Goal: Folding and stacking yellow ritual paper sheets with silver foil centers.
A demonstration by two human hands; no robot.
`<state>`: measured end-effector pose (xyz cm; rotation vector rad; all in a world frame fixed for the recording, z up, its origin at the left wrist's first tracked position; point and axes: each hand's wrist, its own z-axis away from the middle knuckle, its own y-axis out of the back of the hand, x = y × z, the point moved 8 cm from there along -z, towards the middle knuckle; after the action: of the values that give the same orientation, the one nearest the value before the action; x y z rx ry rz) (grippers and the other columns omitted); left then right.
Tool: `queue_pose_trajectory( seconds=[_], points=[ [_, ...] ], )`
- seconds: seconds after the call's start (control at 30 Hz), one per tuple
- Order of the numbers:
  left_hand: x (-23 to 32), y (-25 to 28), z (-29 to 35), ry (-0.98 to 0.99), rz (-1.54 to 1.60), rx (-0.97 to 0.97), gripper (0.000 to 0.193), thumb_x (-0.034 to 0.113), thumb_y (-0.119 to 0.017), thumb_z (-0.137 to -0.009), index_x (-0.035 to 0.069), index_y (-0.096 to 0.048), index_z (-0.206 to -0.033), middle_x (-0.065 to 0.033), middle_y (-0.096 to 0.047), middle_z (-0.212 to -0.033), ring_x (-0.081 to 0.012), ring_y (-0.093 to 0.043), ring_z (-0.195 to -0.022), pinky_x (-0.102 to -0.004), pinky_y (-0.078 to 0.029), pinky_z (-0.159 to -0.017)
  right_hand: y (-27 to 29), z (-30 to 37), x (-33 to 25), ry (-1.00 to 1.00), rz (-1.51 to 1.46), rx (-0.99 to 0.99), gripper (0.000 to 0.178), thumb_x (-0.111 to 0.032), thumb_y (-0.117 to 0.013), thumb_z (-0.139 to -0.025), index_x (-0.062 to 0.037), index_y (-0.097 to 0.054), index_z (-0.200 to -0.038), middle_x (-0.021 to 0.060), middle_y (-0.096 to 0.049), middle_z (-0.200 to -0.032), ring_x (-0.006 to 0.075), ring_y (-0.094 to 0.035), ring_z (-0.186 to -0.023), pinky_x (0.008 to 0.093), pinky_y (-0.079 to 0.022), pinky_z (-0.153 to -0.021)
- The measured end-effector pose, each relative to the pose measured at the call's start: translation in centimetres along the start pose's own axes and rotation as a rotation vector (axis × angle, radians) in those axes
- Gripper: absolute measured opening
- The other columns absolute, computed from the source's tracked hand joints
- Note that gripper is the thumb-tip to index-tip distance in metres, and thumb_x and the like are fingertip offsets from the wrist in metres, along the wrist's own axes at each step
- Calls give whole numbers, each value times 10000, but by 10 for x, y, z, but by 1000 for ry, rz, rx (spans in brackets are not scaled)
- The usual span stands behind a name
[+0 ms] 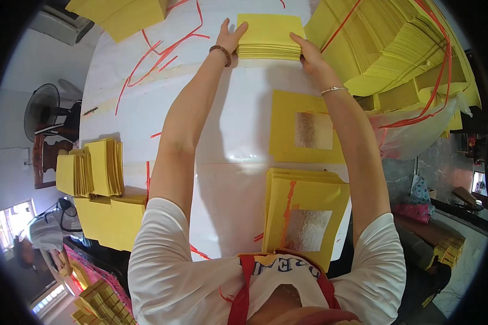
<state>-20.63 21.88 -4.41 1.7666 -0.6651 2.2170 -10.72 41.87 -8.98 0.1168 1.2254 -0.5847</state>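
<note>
At the far side of the white table, a neat stack of flat yellow paper pieces [270, 31] lies between my two hands. My left hand [231, 37] grips its left edge, with the thumb over the top corner. On the opposite edge, my right hand [310, 53] holds it the same way, its lower fingers partly hidden. Under my right forearm lies a yellow paper piece with a clear, shiny window [313, 130]. Closer to me is a thicker pile of the same windowed pieces [306, 216], with an orange-red strip across the top one.
Large yellow bundles [385, 43] crowd the far right, beside red straps [444, 81] and a clear plastic bag [417, 135]. Loose red straps [162, 54] lie at far left. Smaller yellow stacks [106, 168] line the left edge. A fan [42, 105] stands beyond; another person [46, 233] is lower left.
</note>
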Motion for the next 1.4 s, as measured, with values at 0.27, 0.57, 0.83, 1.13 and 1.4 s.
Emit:
queue_pose_trajectory(
  seconds=[0.27,0.57,0.83,1.13,1.4],
  points=[
    [-9,0,10,-123,-490,-34,1018,287,-671,-765,56,94,-1396,-214,-483,-1224,-291,-525,-1067,-337,-421,-899,-12,14,-4,78,70,46,400,-253,-653,-807,14,-525,-1075,78,-597,-1008,143,-578,-874,251,-459,-755],
    [-4,5,10,-365,-482,60,944,181,-652,-775,129,37,-1419,-213,-433,-1295,-293,-505,-1106,-339,-389,-948,-14,12,-4,31,243,128,728,-432,-678,-709,83,-482,-1185,186,-532,-1178,271,-500,-1098,347,-390,-911],
    [-1,-4,25,-23,97,110,1110,97,-749,-672,119,96,-1392,-257,-424,-1191,-317,-570,-939,-444,-509,-721,-10,50,20,117,77,436,640,-345,-695,-738,33,-434,-1182,44,-569,-1001,161,-520,-876,280,-392,-785],
    [-4,-21,10,14,139,117,1144,226,-790,-638,69,57,-1390,-265,-394,-1229,-320,-522,-1023,-420,-469,-810,-10,68,14,71,-28,157,756,-204,-724,-660,75,-303,-1223,188,-432,-1189,257,-439,-1063,395,-392,-844],
    [-2,-12,11,27,177,166,1205,300,-813,-607,67,74,-1389,-247,-380,-1256,-319,-506,-1046,-424,-457,-822,-9,101,19,-13,120,188,841,-211,-702,-697,38,-212,-1334,160,-451,-1148,207,-451,-1023,369,-432,-770]
  ],
)
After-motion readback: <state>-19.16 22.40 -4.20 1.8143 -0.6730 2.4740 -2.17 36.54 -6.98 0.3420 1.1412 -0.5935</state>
